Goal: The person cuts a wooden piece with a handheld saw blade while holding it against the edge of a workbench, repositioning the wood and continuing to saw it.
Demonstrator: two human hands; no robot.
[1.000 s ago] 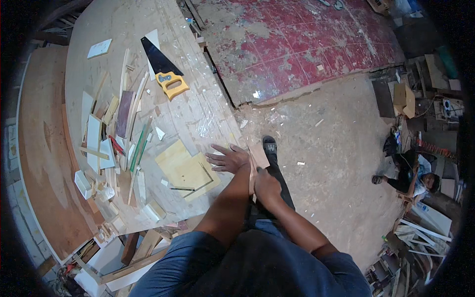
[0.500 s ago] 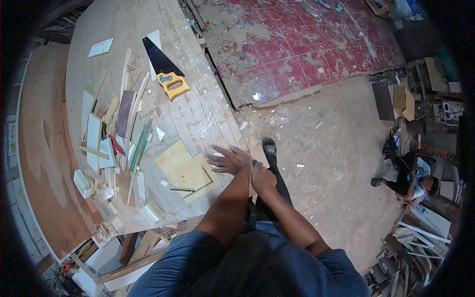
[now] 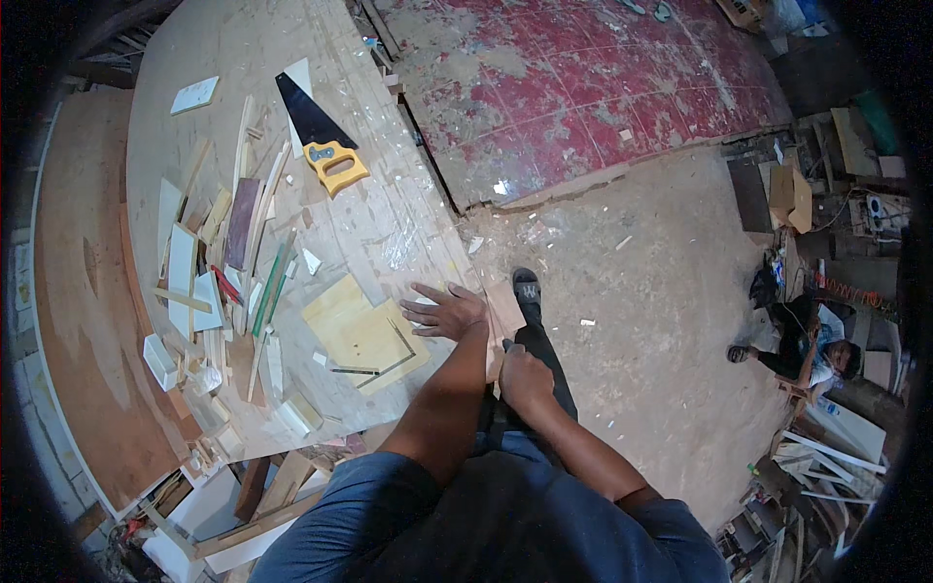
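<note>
Concrete floor (image 3: 632,291), strewn with pale chips, spreads toward 3 o'clock in the head view, with a worn red surface (image 3: 583,107) at 1 o'clock. Toward 10 o'clock stands a wooden table (image 3: 369,223). On it, at half past ten, lies a saw (image 3: 323,133) with a dark blade and yellow handle. Wood strips and white offcuts (image 3: 182,257) crowd 9 o'clock, green strips (image 3: 274,290) among them; a yellowish sheet (image 3: 350,316) sits nearer, between 8 and 9.

Near the centre, the person's left hand (image 3: 445,311) is spread flat, palm down, fingers toward 9 o'clock. Just beside it, toward 3, is a thin brown board (image 3: 504,308) at the table's edge; whether they touch cannot be told. At 5 o'clock the right hand (image 3: 527,376) is curled tightly around a dark-handled tool (image 3: 507,344), mostly hidden by the fist. Another person (image 3: 826,350) sits far toward 3 o'clock.
</note>
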